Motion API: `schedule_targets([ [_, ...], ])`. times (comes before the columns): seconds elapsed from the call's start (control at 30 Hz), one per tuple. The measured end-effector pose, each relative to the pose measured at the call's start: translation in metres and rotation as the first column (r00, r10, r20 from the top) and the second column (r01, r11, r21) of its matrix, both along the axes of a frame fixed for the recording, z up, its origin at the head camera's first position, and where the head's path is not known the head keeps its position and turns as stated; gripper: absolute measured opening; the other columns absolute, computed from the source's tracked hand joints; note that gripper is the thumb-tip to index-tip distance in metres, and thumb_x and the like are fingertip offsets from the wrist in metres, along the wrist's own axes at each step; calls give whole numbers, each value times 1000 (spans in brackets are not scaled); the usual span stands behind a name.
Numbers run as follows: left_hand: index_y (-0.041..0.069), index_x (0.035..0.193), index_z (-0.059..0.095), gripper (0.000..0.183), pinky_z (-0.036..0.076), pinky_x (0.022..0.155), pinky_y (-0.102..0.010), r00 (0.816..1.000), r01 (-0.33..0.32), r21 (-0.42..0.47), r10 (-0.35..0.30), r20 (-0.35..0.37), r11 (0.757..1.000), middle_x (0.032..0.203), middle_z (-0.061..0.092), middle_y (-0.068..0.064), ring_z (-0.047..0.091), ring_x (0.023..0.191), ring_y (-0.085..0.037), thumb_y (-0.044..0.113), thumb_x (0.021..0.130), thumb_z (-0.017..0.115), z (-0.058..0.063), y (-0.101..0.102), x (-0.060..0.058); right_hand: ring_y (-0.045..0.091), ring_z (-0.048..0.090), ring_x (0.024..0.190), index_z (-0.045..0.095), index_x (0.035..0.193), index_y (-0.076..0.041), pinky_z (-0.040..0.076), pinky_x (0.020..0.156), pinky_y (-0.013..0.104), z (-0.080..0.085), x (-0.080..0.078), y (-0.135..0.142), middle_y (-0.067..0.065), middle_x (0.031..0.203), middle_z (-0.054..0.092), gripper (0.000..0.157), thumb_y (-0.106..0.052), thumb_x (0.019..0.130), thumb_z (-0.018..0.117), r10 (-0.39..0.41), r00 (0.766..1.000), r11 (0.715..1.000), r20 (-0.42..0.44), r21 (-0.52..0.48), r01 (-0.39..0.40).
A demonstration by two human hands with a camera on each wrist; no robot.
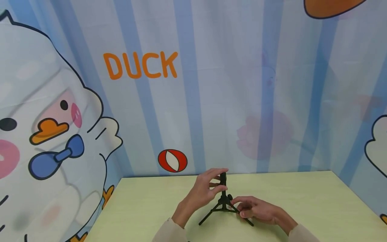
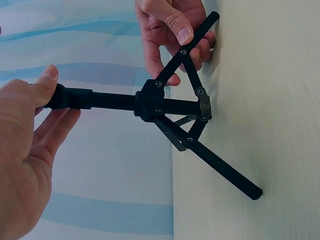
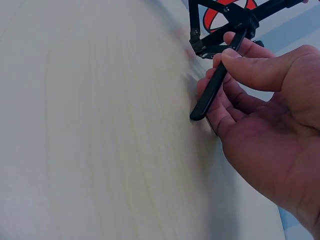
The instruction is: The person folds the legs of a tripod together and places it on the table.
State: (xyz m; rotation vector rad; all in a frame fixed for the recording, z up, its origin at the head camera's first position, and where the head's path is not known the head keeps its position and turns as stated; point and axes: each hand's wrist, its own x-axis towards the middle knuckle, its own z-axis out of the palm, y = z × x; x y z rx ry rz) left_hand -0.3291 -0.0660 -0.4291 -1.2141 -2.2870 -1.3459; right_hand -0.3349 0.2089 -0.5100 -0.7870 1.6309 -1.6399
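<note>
A small black tripod [image 1: 224,200] stands upright with its legs spread over the pale table. My left hand [image 1: 202,191] grips the top of its centre post, thumb on one side and fingers on the other. Lower down, my right hand [image 1: 257,210] pinches one leg between thumb and fingers. That leg [image 3: 212,92] crosses my right fingers in the right wrist view. In the left wrist view, a second leg [image 2: 227,170] reaches toward the tabletop, and short braces [image 2: 192,72] join the legs to the post. A knob [image 1: 230,197] sticks out at the hub.
The light wooden table [image 1: 145,201] ends at a hanging cloth backdrop [image 1: 223,101] with blue stripes. Printed on it are a large white duck [image 1: 45,101], orange lettering [image 1: 140,65] and a red and white ball [image 1: 172,160].
</note>
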Motion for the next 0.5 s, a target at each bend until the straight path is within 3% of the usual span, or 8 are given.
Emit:
schedule_targets([
  [0.3, 20, 149, 57, 57, 58, 88, -22, 1000, -4, -1, 4, 21, 1000, 140, 60, -3, 66, 114, -18, 12, 96, 75, 3, -3, 0, 19, 56, 95, 45, 150, 4, 50, 83, 32, -1, 2, -6, 10, 114, 60, 43, -7, 109, 53, -62, 995, 998, -75, -20, 61],
  [0.43, 19, 149, 57, 57, 58, 88, -22, 1000, -3, 0, 3, 21, 1000, 140, 61, -4, 66, 114, -17, 13, 96, 75, 3, -3, 0, 22, 57, 96, 43, 151, 8, 52, 82, 33, -1, 4, -10, 16, 114, 61, 45, -5, 108, 52, -124, 977, 992, -176, -4, 125],
  [0.5, 20, 149, 57, 57, 58, 88, -22, 1000, -5, 3, 5, 26, 1000, 139, 61, -4, 66, 114, -17, 12, 96, 76, 4, -3, 1, 22, 59, 101, 43, 150, 10, 53, 85, 31, -1, 5, -13, 24, 121, 61, 46, -4, 108, 53, -166, 958, 986, -232, -7, 169],
])
